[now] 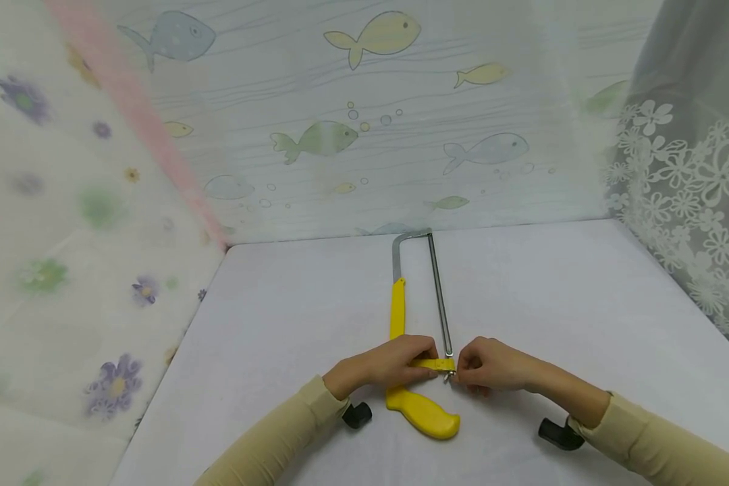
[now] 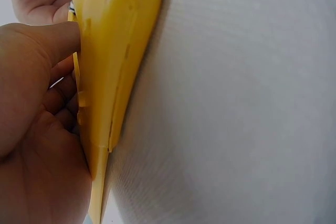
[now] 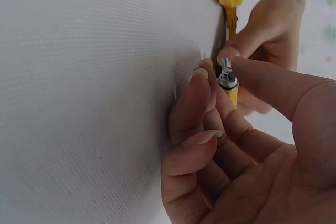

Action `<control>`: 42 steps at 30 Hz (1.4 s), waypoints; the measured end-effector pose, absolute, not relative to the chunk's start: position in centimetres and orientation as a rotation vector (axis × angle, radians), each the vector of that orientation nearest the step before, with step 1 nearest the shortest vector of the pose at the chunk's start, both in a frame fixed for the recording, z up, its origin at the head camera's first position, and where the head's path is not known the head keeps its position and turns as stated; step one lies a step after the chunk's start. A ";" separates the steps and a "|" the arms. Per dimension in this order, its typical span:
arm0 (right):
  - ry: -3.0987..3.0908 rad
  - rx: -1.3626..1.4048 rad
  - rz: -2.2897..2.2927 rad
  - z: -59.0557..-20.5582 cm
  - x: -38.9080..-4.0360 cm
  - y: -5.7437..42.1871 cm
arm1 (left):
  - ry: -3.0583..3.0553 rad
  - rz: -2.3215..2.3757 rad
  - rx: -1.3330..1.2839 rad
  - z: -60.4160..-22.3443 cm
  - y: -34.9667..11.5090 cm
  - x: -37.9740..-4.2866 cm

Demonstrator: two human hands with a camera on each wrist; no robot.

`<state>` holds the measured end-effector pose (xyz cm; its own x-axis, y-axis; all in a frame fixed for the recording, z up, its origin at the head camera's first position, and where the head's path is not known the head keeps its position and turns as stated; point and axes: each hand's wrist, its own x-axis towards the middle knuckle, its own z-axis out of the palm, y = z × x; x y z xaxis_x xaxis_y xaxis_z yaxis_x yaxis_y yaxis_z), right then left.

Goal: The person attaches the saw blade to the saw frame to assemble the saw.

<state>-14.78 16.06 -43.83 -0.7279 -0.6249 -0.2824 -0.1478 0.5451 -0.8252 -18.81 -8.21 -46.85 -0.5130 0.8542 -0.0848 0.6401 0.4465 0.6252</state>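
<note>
A hacksaw with a yellow handle (image 1: pixel 428 415) and a grey metal frame lies on the white-covered table, its far end away from me. My left hand (image 1: pixel 395 358) grips the yellow part of the frame just above the handle, fingers around the short yellow arm (image 1: pixel 442 364) at the blade's near end. The blade (image 1: pixel 440 293) runs from that arm to the far end. At the arm's outer end sits a small metal wing nut (image 3: pixel 226 67). My right hand (image 1: pixel 492 364) pinches at this nut, thumb tip against it and the other fingers curled beneath.
White cloth covers the table (image 1: pixel 304 290). A fish-patterned curtain (image 1: pixel 389 148) stands behind it, flowered fabric (image 1: pixel 97 270) on the left and lace (image 1: pixel 692 182) on the right. Black wrist-camera pieces (image 1: pixel 560 434) show under the sleeves.
</note>
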 end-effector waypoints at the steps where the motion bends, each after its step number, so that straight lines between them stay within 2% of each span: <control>1: 2.221 -0.630 -1.116 -43.9 -14.8 16.1 | 2.315 0.753 1.267 -46.9 -8.2 -18.8; 14: 2.231 -0.674 -1.114 -44.1 -14.9 16.2 | 2.315 0.743 1.289 -46.9 -8.2 -18.9; 42: 2.190 -0.556 -1.105 -43.4 -14.7 15.2 | 2.290 0.755 1.229 -46.6 -8.2 -18.8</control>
